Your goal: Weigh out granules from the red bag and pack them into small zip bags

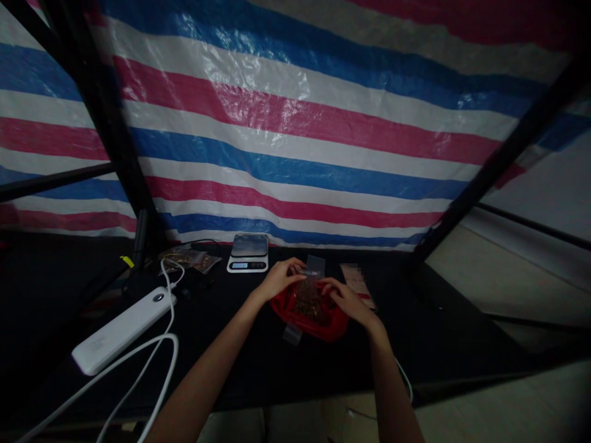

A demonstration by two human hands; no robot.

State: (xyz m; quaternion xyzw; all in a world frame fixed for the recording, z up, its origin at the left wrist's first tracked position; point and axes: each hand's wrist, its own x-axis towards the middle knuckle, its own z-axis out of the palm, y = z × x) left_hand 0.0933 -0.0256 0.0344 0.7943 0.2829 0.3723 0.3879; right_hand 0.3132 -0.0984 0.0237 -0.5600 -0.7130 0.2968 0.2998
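In front of me is a shallow red container (335, 326) with small brass-coloured pieces (308, 307) in it. Over its far side is a small clear plastic bag (309, 280), held between my two hands. My left hand (282, 280) pinches the bag's left edge with thumb and fingers. At the right edge, my right hand (344, 298) has curled fingers closed against the bag, above the container's rim. The dim light hides whether anything is inside the bag. Another clear bag (316, 265) lies just beyond, and a small clear piece of plastic (292, 334) sits at the container's near side.
A white digital scale (248, 253) stands behind my left hand. Brown cardboard (356, 283) lies right of the container. To the left are a white power bank (122, 332) with white cables, and bags of small parts (194, 261). Striped sheeting (295, 141) closes off the back.
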